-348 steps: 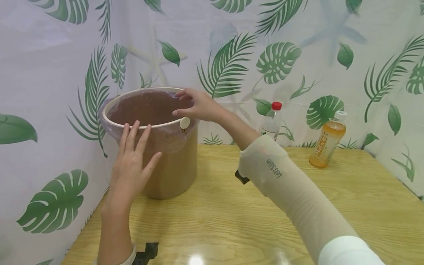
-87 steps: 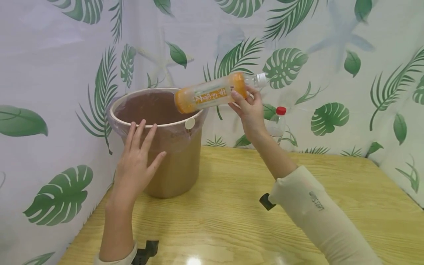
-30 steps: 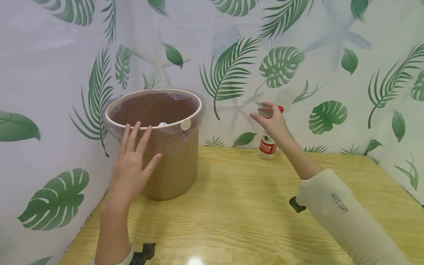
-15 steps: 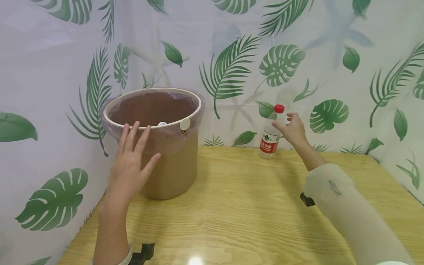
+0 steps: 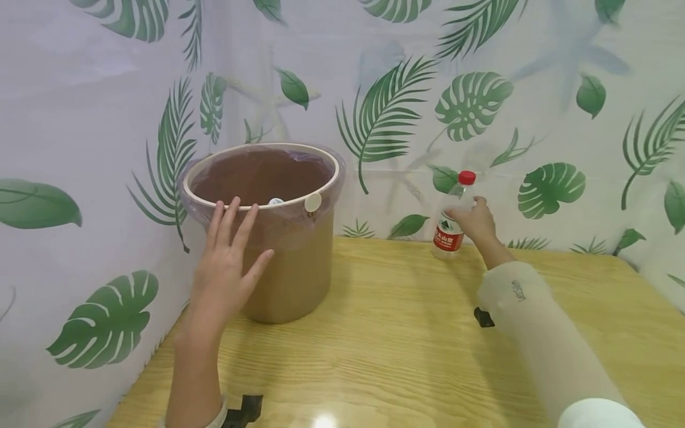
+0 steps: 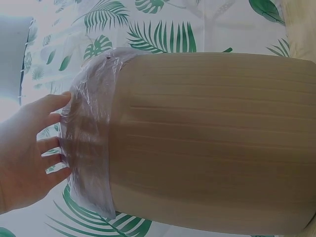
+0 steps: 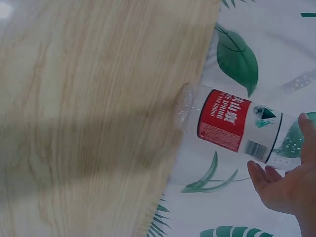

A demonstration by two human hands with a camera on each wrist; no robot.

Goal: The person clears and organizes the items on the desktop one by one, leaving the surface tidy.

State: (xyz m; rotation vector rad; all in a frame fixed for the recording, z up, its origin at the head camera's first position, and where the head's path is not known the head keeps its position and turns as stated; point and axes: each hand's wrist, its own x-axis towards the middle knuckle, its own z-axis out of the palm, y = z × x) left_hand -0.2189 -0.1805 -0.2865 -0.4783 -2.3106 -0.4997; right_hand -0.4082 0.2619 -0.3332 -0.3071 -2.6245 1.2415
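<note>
A brown trash bin (image 5: 286, 279) stands on the table at the left, a thin purple plastic bag (image 6: 89, 143) folded over its cream rim. My left hand (image 5: 225, 270) has its fingers spread and straight, fingertips at the near rim. A white bottle cap (image 5: 275, 201) shows just inside the bin; the rest of that bottle is hidden by the wall. Toward the back of the table stands a clear plastic water bottle (image 5: 448, 235) with a red cap and a red-and-white label. My right hand (image 7: 284, 185) grips its upper part, thumb on one side and fingers on the other.
Under everything is a wood-grain table (image 5: 374, 333). A white wall covering (image 5: 390, 196) with green leaf prints hangs right behind the bin and the bottle, and also along the left side.
The orange-labelled bottle left the right hand and only a white cap shows in the bin. The right hand has moved round to the water bottle's right side and closed on it. The left hand stays put.
</note>
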